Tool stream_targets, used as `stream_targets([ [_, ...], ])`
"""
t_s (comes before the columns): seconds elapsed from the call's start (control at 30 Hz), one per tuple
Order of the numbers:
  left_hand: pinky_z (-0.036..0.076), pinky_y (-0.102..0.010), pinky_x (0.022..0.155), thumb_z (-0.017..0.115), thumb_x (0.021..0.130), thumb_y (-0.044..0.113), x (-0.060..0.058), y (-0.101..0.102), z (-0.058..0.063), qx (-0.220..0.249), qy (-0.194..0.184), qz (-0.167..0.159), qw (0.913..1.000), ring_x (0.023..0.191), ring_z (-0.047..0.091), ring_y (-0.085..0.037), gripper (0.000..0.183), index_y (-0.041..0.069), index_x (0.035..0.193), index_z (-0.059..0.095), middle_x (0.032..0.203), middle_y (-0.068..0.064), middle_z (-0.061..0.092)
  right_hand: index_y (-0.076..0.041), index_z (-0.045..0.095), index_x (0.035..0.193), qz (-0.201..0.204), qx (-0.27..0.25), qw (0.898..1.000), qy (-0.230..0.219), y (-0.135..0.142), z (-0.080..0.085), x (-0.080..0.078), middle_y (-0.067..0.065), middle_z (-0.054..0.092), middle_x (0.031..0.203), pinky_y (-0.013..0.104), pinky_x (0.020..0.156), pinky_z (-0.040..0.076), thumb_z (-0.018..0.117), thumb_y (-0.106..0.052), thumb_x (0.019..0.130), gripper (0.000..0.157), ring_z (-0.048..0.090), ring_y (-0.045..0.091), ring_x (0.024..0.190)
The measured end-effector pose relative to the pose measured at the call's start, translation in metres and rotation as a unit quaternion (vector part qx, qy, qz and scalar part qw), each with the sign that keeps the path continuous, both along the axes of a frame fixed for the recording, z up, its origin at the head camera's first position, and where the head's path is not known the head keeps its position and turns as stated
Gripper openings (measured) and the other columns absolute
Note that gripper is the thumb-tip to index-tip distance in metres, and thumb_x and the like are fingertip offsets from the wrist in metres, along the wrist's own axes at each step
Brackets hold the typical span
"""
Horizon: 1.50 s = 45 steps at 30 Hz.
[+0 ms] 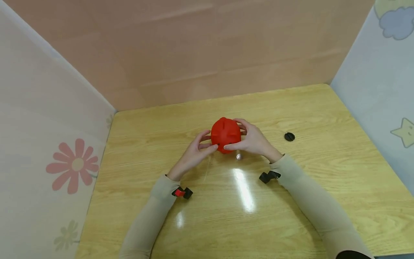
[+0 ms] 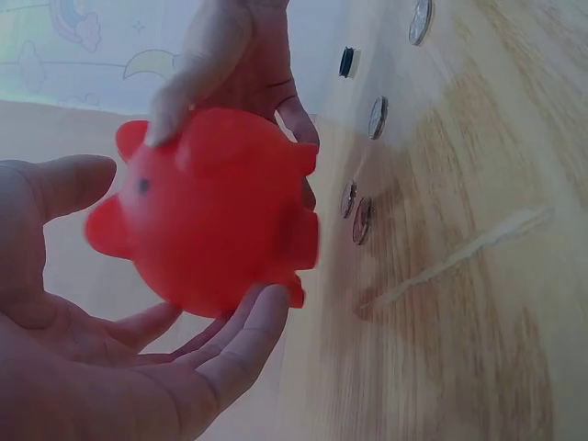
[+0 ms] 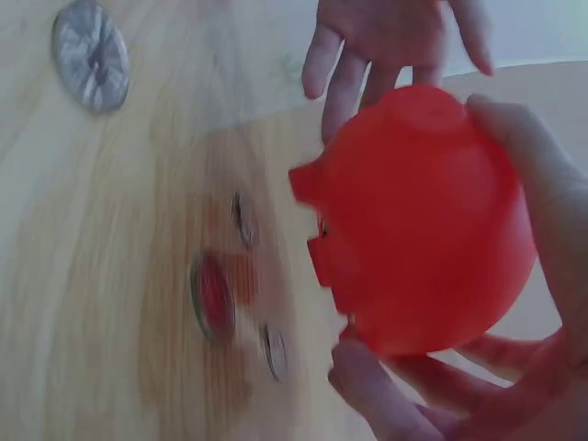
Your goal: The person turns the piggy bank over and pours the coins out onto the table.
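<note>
A red piggy bank (image 1: 225,133) is held above the wooden table, its feet toward the tabletop and its snout toward the person. My right hand (image 1: 253,139) grips it, the thumb on the head side and the fingers round the far side and underside. Beside its other flank is my left hand (image 1: 198,149), with loosely bent fingers; in the left wrist view the thumb stands apart from the piggy bank, and the fingertips (image 2: 271,299) are by a foot. Several coins lie on the table below, including a silver coin (image 3: 90,57) and a reddish coin (image 3: 213,296).
On the table (image 1: 136,172) to the right lies a round black plug (image 1: 289,136). Printed wall panels (image 1: 26,118) border the left and right sides, and a tan sheet (image 1: 194,46) hangs at the back. A small wrist camera (image 1: 266,177) sits at each cuff.
</note>
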<state>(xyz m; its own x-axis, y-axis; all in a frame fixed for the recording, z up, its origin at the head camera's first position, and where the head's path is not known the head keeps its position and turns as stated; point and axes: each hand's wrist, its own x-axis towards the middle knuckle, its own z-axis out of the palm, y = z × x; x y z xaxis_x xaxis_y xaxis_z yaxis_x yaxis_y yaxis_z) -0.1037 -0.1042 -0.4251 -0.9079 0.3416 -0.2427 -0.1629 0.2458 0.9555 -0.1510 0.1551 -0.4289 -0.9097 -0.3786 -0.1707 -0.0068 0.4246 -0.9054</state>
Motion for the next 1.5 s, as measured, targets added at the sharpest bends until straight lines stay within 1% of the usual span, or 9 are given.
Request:
stream_targets([
  [0.3, 0.053, -0.057, 0.112, 0.071, 0.102, 0.035, 0.002, -0.003, -0.001, -0.001, 0.000, -0.003, 1.0000, 0.143, 0.054, -0.038, 0.078, 0.020, 0.167, 0.030, 0.164, -0.009, 0.042, -0.015, 0.041, 0.161, 0.044, 0.018, 0.999, 0.009, -0.001, 0.004, 0.004, 0.012, 0.061, 0.149, 0.054, 0.100, 0.061, 0.095, -0.034, 0.079, 0.100, 0.066, 0.038, 0.129],
  [0.5, 0.053, -0.057, 0.112, 0.070, 0.103, 0.032, 0.001, -0.003, 0.001, 0.007, 0.011, 0.000, 0.9999, 0.143, 0.056, -0.036, 0.076, 0.017, 0.167, 0.032, 0.164, -0.008, 0.044, -0.015, 0.040, 0.162, 0.001, 0.050, 0.998, 0.036, -0.001, 0.010, 0.003, 0.014, 0.063, 0.149, 0.058, 0.101, 0.059, 0.094, -0.042, 0.079, 0.102, 0.065, 0.040, 0.131],
  [0.6, 0.054, -0.057, 0.112, 0.070, 0.103, 0.031, 0.001, -0.001, 0.001, 0.010, 0.011, -0.002, 0.9999, 0.143, 0.056, -0.036, 0.075, 0.019, 0.166, 0.032, 0.164, -0.008, 0.044, -0.012, 0.039, 0.162, 0.006, 0.030, 0.999, 0.015, -0.001, 0.010, 0.002, 0.018, 0.060, 0.152, 0.060, 0.103, 0.058, 0.092, -0.038, 0.082, 0.100, 0.064, 0.043, 0.132],
  [0.83, 0.055, -0.055, 0.110, 0.071, 0.103, 0.032, 0.001, 0.001, 0.000, 0.004, 0.012, -0.005, 0.9999, 0.141, 0.057, -0.035, 0.075, 0.020, 0.166, 0.033, 0.163, -0.007, 0.044, -0.014, 0.039, 0.163, 0.001, 0.031, 0.999, 0.019, 0.001, 0.007, 0.003, 0.015, 0.061, 0.151, 0.055, 0.102, 0.060, 0.095, -0.040, 0.079, 0.104, 0.068, 0.040, 0.128],
  [1.0, 0.055, -0.056, 0.111, 0.071, 0.103, 0.032, 0.000, -0.001, 0.002, 0.005, 0.015, -0.004, 0.9999, 0.142, 0.056, -0.035, 0.077, 0.018, 0.167, 0.030, 0.163, -0.009, 0.044, -0.014, 0.038, 0.164, -0.006, -0.046, 0.999, 0.014, 0.003, 0.012, 0.000, 0.018, 0.061, 0.150, 0.052, 0.101, 0.060, 0.089, -0.026, 0.086, 0.094, 0.063, 0.041, 0.132],
  [1.13, 0.054, -0.057, 0.112, 0.070, 0.103, 0.034, 0.000, -0.002, 0.002, 0.000, 0.017, -0.007, 0.9998, 0.144, 0.055, -0.036, 0.079, 0.016, 0.168, 0.028, 0.164, -0.011, 0.041, -0.014, 0.041, 0.162, -0.021, -0.028, 0.999, 0.027, 0.006, 0.013, -0.003, 0.018, 0.061, 0.149, 0.054, 0.101, 0.059, 0.090, -0.029, 0.085, 0.092, 0.064, 0.041, 0.130],
  [1.23, 0.053, -0.057, 0.112, 0.069, 0.103, 0.033, 0.001, -0.002, 0.002, -0.001, 0.015, -0.011, 0.9998, 0.145, 0.054, -0.036, 0.080, 0.014, 0.169, 0.027, 0.166, -0.013, 0.040, -0.015, 0.040, 0.162, -0.023, 0.024, 0.999, 0.027, 0.007, 0.008, -0.004, 0.015, 0.061, 0.151, 0.055, 0.103, 0.059, 0.094, -0.038, 0.080, 0.101, 0.066, 0.040, 0.130],
  [1.33, 0.054, -0.057, 0.112, 0.069, 0.103, 0.031, 0.000, -0.001, 0.001, 0.001, 0.015, -0.008, 0.9999, 0.144, 0.054, -0.037, 0.079, 0.014, 0.168, 0.028, 0.165, -0.014, 0.040, -0.013, 0.037, 0.164, -0.017, 0.011, 1.000, -0.002, 0.008, 0.005, -0.004, 0.018, 0.060, 0.152, 0.059, 0.107, 0.056, 0.094, -0.035, 0.082, 0.102, 0.065, 0.042, 0.131],
  [1.5, 0.055, -0.055, 0.110, 0.070, 0.103, 0.031, -0.001, -0.002, 0.000, -0.002, 0.012, -0.004, 0.9999, 0.144, 0.055, -0.037, 0.079, 0.015, 0.168, 0.028, 0.165, -0.011, 0.041, -0.012, 0.037, 0.164, 0.005, 0.009, 1.000, 0.000, 0.005, 0.001, -0.003, 0.018, 0.058, 0.154, 0.059, 0.107, 0.056, 0.094, -0.037, 0.081, 0.103, 0.065, 0.044, 0.132],
])
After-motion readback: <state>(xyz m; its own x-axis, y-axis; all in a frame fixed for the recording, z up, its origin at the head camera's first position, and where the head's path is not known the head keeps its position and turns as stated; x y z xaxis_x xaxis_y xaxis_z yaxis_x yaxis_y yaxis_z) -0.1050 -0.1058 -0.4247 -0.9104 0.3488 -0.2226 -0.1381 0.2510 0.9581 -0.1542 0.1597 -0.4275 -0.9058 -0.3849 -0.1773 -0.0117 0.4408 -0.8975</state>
